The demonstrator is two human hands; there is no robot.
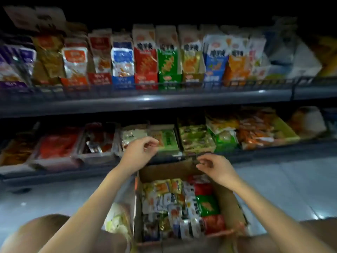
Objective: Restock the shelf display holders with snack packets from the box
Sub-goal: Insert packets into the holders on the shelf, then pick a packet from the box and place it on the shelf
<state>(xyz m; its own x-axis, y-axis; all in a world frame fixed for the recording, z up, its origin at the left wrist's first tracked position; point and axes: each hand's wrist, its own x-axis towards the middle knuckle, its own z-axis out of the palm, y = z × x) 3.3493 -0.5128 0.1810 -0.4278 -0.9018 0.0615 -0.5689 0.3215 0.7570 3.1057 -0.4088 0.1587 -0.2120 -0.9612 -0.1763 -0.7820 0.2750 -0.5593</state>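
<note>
Two hands out, left hand (140, 152) at the green holder (168, 141) on the low shelf (273, 150), grip loosely curled round nothing, box (164, 171) full of snack packets (182, 203) below, right hand (216, 168) at its far flap, grip blurry, cannot tell.

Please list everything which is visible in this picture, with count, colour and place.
upper shelf: one, dark grey, across the top
display cartons: over ten, red, blue, green, orange, upright on the upper shelf
lower shelf: one, dark grey, middle
holders: several, grey, on the lower shelf, holding red, green, orange packets
cardboard box: one, brown, open, bottom centre
snack packets: many, white, yellow, red, green, inside the cardboard box
plastic bag: one, whitish, left of the box
knees: two, bottom corners
left hand: one, over the holders, fingers loosely curled, seemingly empty
right hand: one, at the box's far flap, grip unclear
</note>
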